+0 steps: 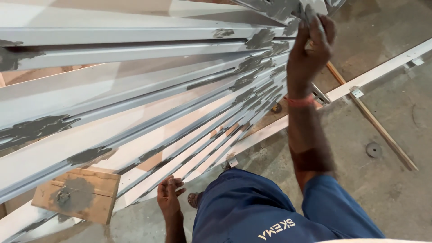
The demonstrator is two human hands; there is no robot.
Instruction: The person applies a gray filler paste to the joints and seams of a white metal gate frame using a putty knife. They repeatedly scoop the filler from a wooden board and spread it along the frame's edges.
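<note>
One head-worn camera looks steeply down from close above, facing white slatted panels [135, 99] on the left and the concrete floor [382, 189] far right.

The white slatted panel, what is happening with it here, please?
A person leans over a white slatted panel patched with grey filler. The right hand presses on the upper slats, the left hand touches a lower slat. A wooden board smeared with filler lies below on the concrete floor.
</note>
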